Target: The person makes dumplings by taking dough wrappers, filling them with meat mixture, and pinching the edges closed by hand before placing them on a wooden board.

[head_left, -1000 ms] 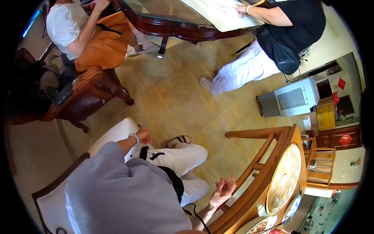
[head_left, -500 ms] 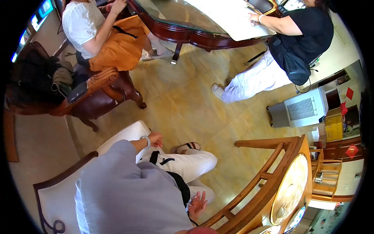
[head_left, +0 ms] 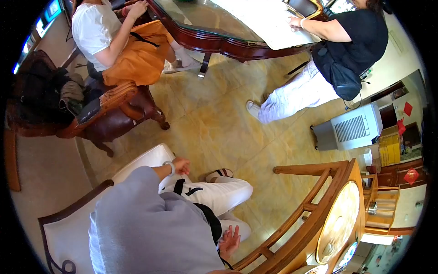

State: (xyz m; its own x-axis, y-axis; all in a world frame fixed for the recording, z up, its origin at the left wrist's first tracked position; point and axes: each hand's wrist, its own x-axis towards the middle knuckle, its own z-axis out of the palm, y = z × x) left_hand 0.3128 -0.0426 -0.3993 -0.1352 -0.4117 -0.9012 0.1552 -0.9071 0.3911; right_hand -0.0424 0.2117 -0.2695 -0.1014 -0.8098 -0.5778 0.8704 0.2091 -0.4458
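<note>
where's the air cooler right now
In the head view, the air cooler stands at the picture's right, between the black bag above it and the wooden table below.

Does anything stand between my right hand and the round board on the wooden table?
In this view, a wooden rail and the table edge lie between your right hand and the round board; nothing loose shows.

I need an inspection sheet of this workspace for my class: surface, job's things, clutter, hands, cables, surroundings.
Surface: wooden table, topped by a round disc.
Job's things: nothing seen held; nearest are white trousers and white chair.
Clutter: dishes at the picture's bottom edge; dark bundle on the brown armchair.
Hands: left hand loosely bent; right hand open, fingers spread.
Cables: thin black cord beside the right hand.
Surroundings: seated person in orange, person in black, glass-topped table, louvred unit.
</note>
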